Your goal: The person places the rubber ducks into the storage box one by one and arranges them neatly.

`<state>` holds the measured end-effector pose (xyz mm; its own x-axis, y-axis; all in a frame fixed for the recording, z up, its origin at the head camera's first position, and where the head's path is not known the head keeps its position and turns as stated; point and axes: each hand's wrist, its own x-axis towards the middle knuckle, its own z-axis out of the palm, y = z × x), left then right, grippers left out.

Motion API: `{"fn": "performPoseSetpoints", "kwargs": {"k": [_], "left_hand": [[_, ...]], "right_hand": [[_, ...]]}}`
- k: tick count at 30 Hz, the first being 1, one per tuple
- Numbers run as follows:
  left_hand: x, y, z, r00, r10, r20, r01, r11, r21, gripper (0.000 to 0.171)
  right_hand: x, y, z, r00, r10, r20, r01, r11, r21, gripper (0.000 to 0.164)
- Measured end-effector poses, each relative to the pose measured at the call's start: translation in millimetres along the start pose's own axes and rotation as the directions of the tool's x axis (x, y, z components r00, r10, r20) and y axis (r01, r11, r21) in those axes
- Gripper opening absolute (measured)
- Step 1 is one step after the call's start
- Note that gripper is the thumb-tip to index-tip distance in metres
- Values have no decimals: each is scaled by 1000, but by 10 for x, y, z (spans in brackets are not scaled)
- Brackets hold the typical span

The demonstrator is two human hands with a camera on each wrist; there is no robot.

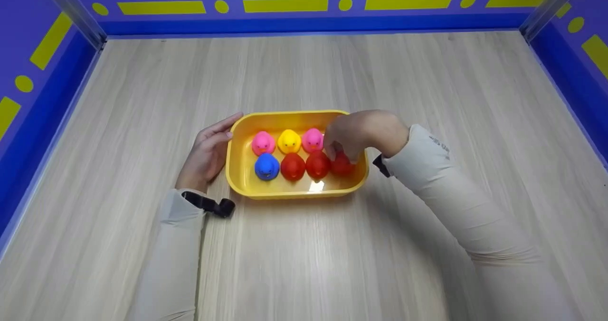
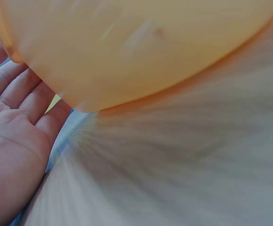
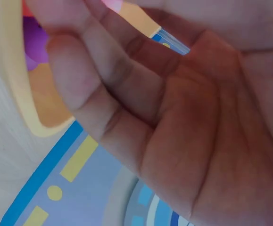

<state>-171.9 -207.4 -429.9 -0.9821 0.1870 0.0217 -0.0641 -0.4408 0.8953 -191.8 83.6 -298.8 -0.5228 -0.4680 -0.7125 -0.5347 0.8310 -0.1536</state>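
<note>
A yellow plastic tub (image 1: 297, 195) holds rubber ducks in two rows. Pink (image 1: 263, 143), yellow (image 1: 289, 141) and pink (image 1: 313, 140) ducks form the far row; a blue duck (image 1: 267, 167) and red ducks (image 1: 292, 167) form the near one. My left hand (image 1: 205, 151) holds the tub's left end, thumb at the rim, fingers along the outer wall (image 2: 141, 56). Over the right end, my right hand (image 1: 358, 133) reaches down and pinches the rightmost red duck (image 1: 343, 165), partly hidden by the fingers. Something purple (image 3: 35, 41) shows beside those fingers in the right wrist view.
The tub stands on a pale wood-grain table (image 1: 304, 254). Purple-blue walls with yellow marks (image 1: 285, 5) border it at the back and both sides. Black straps (image 1: 209, 203) sit at the wrists over light sleeves.
</note>
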Motion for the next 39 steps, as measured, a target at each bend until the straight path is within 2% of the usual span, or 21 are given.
{"fn": "performPoseSetpoints", "kwargs": {"k": [14, 23, 30, 39], "left_hand": [[4, -2, 10, 1000, -8, -19, 8, 1000, -16, 43], [3, -5, 18, 1000, -12, -22, 12, 1000, -21, 43], [11, -10, 18, 1000, 12, 17, -11, 1000, -20, 42], [13, -14, 16, 1000, 3, 6, -3, 1000, -20, 42]], "right_hand": [[38, -26, 40, 999, 39, 2, -39, 999, 34, 29], [65, -27, 62, 1000, 25, 4, -25, 999, 39, 29], [64, 2, 73, 1000, 13, -11, -12, 999, 37, 30], [70, 67, 97, 999, -12, -37, 13, 999, 31, 37]]}}
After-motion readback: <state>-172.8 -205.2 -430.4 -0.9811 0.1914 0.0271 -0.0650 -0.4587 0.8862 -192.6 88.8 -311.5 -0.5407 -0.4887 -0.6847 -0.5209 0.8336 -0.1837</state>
